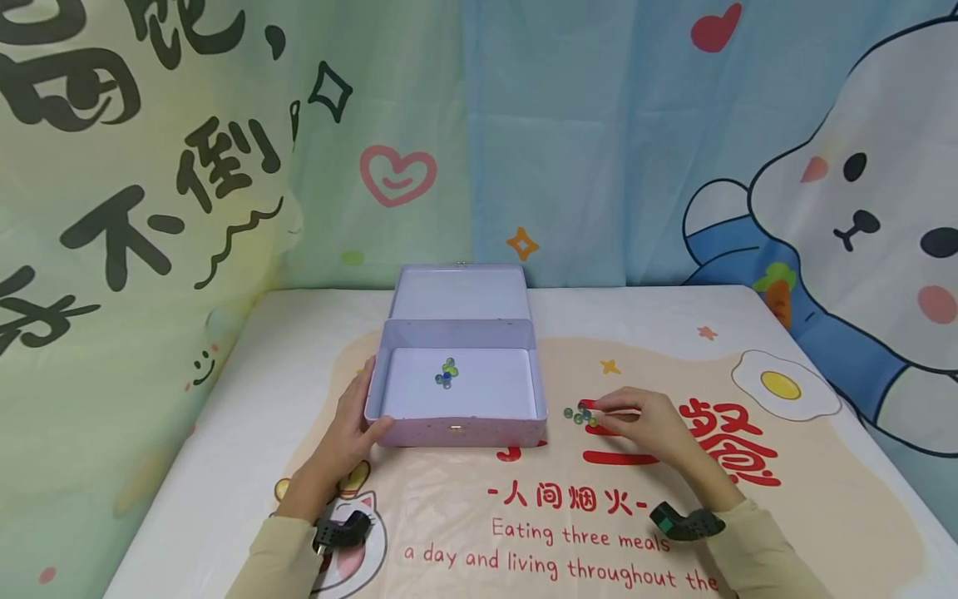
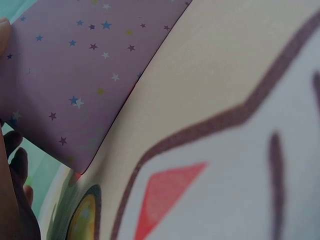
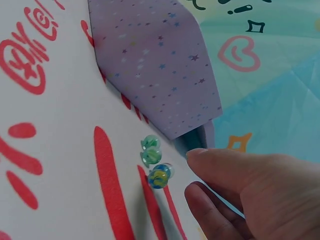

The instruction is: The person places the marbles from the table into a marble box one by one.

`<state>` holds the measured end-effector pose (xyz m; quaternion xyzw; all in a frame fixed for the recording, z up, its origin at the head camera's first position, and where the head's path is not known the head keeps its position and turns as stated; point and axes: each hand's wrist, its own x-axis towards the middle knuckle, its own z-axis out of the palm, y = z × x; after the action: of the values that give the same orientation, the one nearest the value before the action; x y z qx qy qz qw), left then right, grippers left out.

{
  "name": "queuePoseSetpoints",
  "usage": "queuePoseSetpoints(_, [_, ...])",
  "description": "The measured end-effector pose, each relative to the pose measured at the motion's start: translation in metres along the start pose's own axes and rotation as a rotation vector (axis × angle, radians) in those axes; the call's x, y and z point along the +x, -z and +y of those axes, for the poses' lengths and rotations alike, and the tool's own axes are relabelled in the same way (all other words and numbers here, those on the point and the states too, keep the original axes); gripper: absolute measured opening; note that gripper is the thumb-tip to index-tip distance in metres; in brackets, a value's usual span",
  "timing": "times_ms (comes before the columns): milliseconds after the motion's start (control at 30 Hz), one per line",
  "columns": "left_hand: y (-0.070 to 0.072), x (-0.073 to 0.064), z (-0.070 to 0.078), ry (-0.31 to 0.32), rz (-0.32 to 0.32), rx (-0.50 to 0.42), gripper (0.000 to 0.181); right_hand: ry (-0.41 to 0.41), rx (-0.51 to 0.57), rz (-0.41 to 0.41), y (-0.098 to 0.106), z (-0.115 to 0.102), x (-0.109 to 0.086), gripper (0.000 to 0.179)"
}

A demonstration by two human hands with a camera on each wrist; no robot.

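Observation:
A lilac tin box [image 1: 458,431] dotted with small stars stands on the table with its lid [image 1: 460,291] tipped back. Inside it lies a small cluster of glass marbles [image 1: 446,376]. My left hand [image 1: 348,428] holds the box at its front left corner, thumb on the front and fingers along the left side. To the right of the box, my right hand [image 1: 636,420] hovers by several loose glass marbles [image 3: 151,155]. In the right wrist view its fingertips are close to these marbles but apart from them, and nothing shows between them.
A printed cloth [image 1: 569,516] with red lettering covers the table. Behind the table hangs a curtain [image 1: 554,141] with cartoon drawings. Each wrist wears a black band, one on the left [image 1: 343,530] and one on the right [image 1: 687,522].

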<state>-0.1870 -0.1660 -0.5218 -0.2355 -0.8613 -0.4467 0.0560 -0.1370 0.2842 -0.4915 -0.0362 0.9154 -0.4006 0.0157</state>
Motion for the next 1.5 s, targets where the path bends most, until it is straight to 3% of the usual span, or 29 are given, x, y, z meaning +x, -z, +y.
queuePoseSetpoints(500, [0.001, -0.001, 0.003, 0.015, -0.004, 0.002, 0.089, 0.046, -0.058, 0.034, -0.01, 0.007, -0.002, 0.022])
queuePoseSetpoints(767, [0.001, 0.001, -0.001, -0.004, 0.002, 0.0, 0.089, 0.036, -0.095, 0.058, -0.011, 0.009, -0.002, 0.022])
queuePoseSetpoints(1067, [-0.001, 0.001, -0.006, -0.038, 0.021, 0.004, 0.088, 0.088, -0.171, 0.087, -0.017, 0.008, -0.001, 0.017])
queuePoseSetpoints(1500, [0.0, -0.001, -0.005, -0.024, 0.011, 0.003, 0.088, 0.072, -0.208, 0.115, -0.019, 0.006, -0.001, 0.015])
